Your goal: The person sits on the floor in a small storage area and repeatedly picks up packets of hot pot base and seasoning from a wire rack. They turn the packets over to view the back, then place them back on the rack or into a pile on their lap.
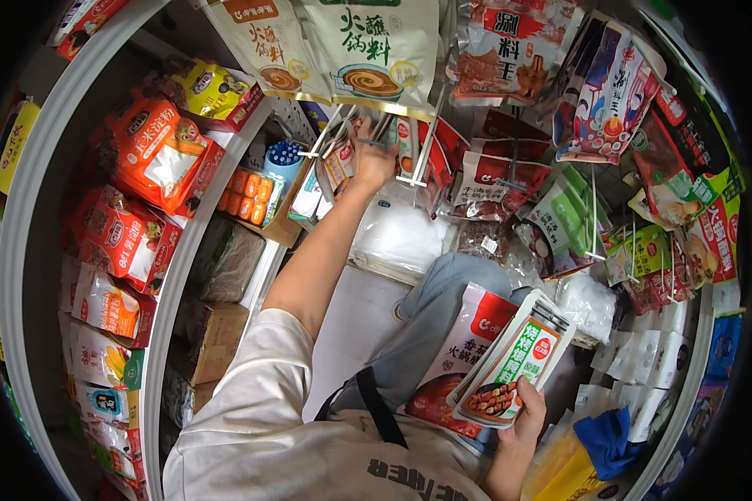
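Observation:
My right hand (524, 410) holds a small stack of barbecue marinade packets (526, 357), its thumb pressed on the front one. Under the stack, a red and white hotpot soup base packet (454, 351) lies over my bent legs. Further off, my left hand (375, 160) reaches in among white wire display hooks (412, 181). Its fingers touch or nearly touch a hook beside hanging seasoning packets (340, 161). Another packet with a similar front (406, 141) hangs just right of the hand. The fingertips are partly hidden, so whether they grip anything is unclear.
Large sauce pouches (382, 56) hang above my left hand. Red hotpot base bags (501, 185) and green ones (564, 219) hang on the right. Shelves with bagged starch (156, 153) curve along the left. Plastic-wrapped white stacks (401, 232) stand low ahead of my knee (470, 275).

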`<action>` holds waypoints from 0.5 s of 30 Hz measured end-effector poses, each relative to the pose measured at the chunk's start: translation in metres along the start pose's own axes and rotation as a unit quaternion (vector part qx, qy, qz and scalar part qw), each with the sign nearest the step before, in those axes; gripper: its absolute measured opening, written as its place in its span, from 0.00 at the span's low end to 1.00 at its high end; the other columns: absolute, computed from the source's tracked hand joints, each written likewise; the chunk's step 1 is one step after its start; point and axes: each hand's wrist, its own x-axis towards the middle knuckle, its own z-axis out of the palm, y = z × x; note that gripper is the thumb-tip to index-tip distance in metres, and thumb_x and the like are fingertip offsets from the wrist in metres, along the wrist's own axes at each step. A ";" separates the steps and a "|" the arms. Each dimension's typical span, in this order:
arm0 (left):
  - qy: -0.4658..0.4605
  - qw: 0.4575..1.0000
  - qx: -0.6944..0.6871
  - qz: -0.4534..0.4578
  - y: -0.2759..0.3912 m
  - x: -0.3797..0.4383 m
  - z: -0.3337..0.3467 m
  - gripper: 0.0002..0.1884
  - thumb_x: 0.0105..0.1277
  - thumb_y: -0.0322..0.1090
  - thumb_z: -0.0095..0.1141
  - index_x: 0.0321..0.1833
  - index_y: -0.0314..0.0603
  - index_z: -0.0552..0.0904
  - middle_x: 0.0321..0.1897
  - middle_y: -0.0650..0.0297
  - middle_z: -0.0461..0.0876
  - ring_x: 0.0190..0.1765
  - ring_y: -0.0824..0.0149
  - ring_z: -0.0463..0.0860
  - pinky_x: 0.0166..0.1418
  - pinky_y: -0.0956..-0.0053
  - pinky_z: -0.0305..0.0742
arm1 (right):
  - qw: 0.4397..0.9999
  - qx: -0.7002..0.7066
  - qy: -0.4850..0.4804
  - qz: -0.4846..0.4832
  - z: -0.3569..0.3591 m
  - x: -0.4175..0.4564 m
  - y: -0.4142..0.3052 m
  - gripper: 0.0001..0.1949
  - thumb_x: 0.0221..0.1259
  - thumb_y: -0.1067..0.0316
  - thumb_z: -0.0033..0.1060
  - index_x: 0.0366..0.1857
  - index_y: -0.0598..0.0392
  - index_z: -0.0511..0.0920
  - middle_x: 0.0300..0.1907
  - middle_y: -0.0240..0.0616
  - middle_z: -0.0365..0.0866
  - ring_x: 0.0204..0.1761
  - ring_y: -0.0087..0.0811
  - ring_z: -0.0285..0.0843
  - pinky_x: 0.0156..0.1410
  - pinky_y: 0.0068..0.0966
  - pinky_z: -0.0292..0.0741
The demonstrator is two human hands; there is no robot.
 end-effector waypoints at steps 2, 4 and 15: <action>-0.077 0.995 -0.022 -0.062 0.007 -0.003 -0.003 0.34 0.57 0.41 0.63 0.68 0.40 0.71 0.75 0.40 0.47 0.77 0.44 0.47 0.77 0.65 0.51 | 1.000 0.005 -0.001 0.005 0.005 0.000 0.000 0.21 0.60 0.72 0.56 0.59 0.63 0.70 0.51 0.46 0.81 0.49 0.38 0.83 0.58 0.34 0.78; -0.098 0.993 -0.037 -0.059 0.008 -0.019 -0.001 0.38 0.57 0.42 0.64 0.71 0.38 0.66 0.74 0.40 0.50 0.77 0.45 0.50 0.77 0.65 0.51 | 1.000 0.010 -0.006 0.023 0.001 0.002 0.005 0.21 0.60 0.73 0.56 0.58 0.63 0.70 0.51 0.46 0.81 0.49 0.38 0.83 0.58 0.33 0.77; -0.361 0.829 -0.387 -0.182 0.169 -0.220 -0.138 0.17 0.71 0.28 0.52 0.61 0.34 0.74 0.50 0.62 0.81 0.51 0.75 0.78 0.55 0.78 0.73 | 0.993 -0.018 -0.062 0.099 0.003 0.005 0.012 0.18 0.60 0.75 0.57 0.56 0.60 0.73 0.49 0.43 0.82 0.47 0.31 0.83 0.53 0.28 0.79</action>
